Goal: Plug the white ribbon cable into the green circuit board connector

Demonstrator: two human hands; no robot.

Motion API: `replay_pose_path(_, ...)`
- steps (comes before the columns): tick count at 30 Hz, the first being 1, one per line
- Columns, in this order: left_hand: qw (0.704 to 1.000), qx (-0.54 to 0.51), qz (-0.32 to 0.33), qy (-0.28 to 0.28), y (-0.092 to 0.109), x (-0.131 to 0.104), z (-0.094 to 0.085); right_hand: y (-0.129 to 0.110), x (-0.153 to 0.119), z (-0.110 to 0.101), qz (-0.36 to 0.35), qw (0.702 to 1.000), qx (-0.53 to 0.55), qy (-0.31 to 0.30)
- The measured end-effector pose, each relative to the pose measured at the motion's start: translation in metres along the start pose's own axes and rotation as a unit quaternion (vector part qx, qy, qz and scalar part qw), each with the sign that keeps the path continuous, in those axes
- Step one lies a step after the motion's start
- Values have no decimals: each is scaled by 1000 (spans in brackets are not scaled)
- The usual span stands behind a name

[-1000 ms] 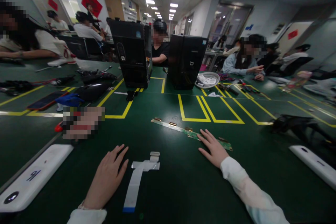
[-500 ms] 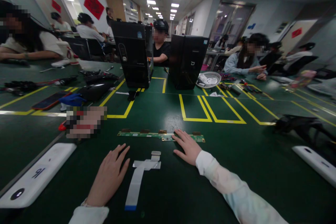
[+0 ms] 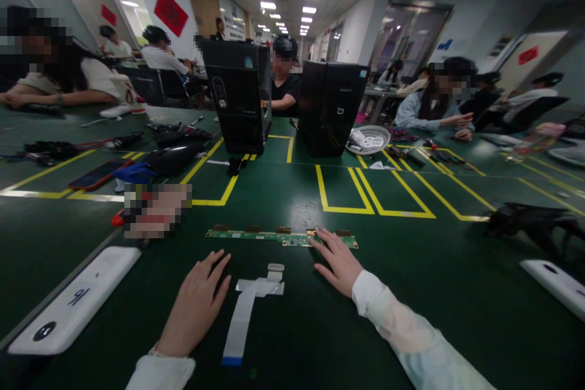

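A long, narrow green circuit board [image 3: 247, 235] with brown tabs along its far edge lies crosswise on the green table. The fingertips of my right hand [image 3: 337, 261] rest over its right part, fingers spread, hiding a little of it. Nearer to me lies a flat white ribbon cable [image 3: 239, 324] with a blue end and a connector at its far end. My left hand [image 3: 195, 298] is just left of this cable, palm down with fingers stretched out, holding nothing.
Two black computer towers [image 3: 235, 97] stand at the back, with a white basket [image 3: 369, 139] to their right. White devices [image 3: 75, 301] flank me on both sides. Tools and cables lie back left. Several people sit around, one [image 3: 284, 82] behind the towers.
My right hand has slid slightly to the right along the circuit board. My left hand stays nearly in place beside the ribbon cable. The whole view has shifted a little.
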State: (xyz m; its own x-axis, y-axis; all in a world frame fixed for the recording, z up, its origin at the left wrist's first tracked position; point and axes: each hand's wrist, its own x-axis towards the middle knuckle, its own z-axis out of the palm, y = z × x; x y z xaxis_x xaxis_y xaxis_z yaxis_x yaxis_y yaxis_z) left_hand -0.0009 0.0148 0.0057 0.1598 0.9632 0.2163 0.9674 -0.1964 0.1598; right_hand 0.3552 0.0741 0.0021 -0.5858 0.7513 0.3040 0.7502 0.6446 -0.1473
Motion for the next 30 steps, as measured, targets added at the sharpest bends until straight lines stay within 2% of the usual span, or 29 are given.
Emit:
replay_pose_path(5,1000,-10,8,12,-4,0,3,-3,-4,-4,23,1000,4,-12)
replay_pose_path(8,998,-49,30,13,4,-1,-1,-6,-1,-9,26,999,9,-29)
replay_pose_path(11,993,-88,79,-4,27,-3,-7,-6,2,-11,24,999,13,-31)
replay_pose_path(16,977,-106,176,-64,74,0,-9,-3,1,-8,24,999,15,-17)
replay_pose_path(24,973,-79,199,-87,117,12,-4,-3,2,-7,18,999,31,-38)
replay_pose_path(30,974,-41,217,-50,144,21,5,-7,1,-6,4,999,37,-38)
